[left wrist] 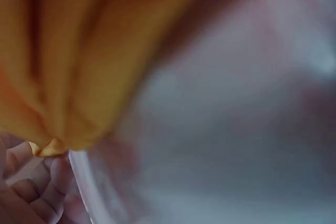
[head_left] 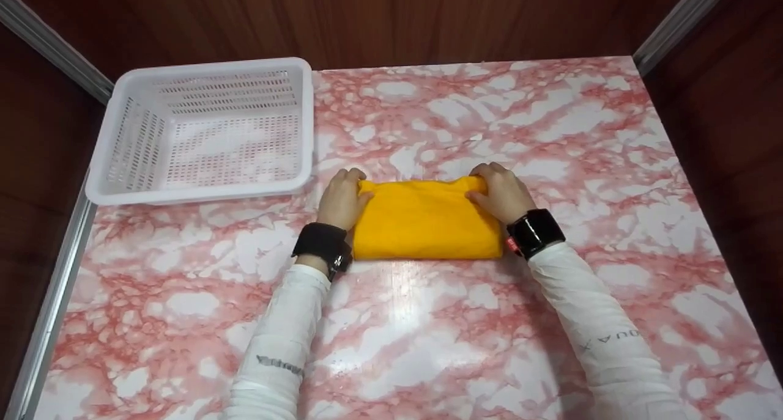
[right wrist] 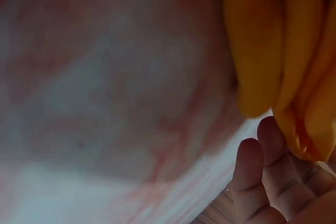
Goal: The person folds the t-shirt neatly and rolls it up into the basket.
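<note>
A folded yellow cloth [head_left: 428,221] lies in the middle of the table in the head view, its layers stacked into a rough rectangle. My left hand [head_left: 342,197] grips its far left corner, thumb on top and fingers round the edge. At the far right corner, my right hand [head_left: 504,194] pinches the cloth in the same way. In the left wrist view the folds of the cloth [left wrist: 79,66] hang close to the curled fingers [left wrist: 50,187]. The right wrist view shows the layered side of the cloth [right wrist: 283,51] beside the fingers [right wrist: 249,171].
A white perforated plastic basket [head_left: 306,126] stands at the far left of the table with nothing in it. The tabletop [head_left: 416,334] has a red and white marbled pattern. Dark wooden panels [head_left: 391,22] rise at the back and both sides, with metal strips [head_left: 55,35] at the corners.
</note>
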